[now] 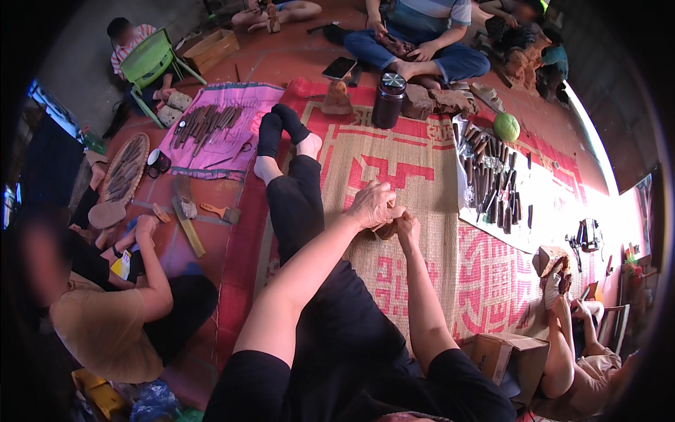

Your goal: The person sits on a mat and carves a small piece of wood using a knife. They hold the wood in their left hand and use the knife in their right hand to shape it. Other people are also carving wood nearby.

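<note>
My left hand (373, 206) is closed, its fingers curled over a small brown piece, apparently wood (384, 231), just above the woven mat (415, 267). Against it my right hand (408, 228) is closed too, thumb and fingers pinched close to the same piece. Whether the right hand also holds a thin tool is hidden by the fingers. Most of the brown piece is covered by my left hand. My outstretched black-trousered leg (299, 200) lies beside it to the left.
Carving tools (492, 176) lie on a white cloth at right, others (207, 126) on a pink cloth at left. A dark flask (389, 100), a carved figure (337, 98) and a green round fruit (506, 127) stand beyond. A cardboard box (510, 352) is near right. Several people sit around.
</note>
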Motion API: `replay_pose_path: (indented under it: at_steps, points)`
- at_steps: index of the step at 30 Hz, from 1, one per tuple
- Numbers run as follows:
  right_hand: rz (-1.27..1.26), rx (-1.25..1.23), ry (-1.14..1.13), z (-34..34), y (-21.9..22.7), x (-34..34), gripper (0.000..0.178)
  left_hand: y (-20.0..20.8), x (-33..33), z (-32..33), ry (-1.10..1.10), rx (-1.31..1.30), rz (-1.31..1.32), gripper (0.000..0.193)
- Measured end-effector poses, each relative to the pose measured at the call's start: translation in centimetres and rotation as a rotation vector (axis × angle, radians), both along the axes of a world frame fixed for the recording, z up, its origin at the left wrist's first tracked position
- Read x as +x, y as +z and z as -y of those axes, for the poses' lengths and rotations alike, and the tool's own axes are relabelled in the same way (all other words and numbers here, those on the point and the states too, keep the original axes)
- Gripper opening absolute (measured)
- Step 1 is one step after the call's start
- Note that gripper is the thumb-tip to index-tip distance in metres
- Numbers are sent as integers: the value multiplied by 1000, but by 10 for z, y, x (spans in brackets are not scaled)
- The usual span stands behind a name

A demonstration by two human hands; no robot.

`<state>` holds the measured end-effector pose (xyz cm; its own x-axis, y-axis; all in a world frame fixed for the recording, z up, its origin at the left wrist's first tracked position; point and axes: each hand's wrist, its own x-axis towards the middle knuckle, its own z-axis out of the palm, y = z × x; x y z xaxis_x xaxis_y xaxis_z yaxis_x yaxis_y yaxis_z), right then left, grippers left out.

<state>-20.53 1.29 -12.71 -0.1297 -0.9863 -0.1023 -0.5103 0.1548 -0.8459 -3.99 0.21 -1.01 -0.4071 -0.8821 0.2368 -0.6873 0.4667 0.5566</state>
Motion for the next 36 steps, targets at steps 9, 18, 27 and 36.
replay_pose_path:
  at_steps: [9,18,27,36]
  points:
    - [257,-23,-3,-32,40,17,17,4,6,-5,37,-18,-38,48]
    - [286,-148,-53,-43,43,28,17,0,10,-6,50,-31,-60,44]
    - [-182,-60,-29,-14,6,14,24,0,3,-4,35,-34,-51,42]
    - [-225,-53,-69,-26,28,21,27,-2,5,-4,32,-53,-44,46]
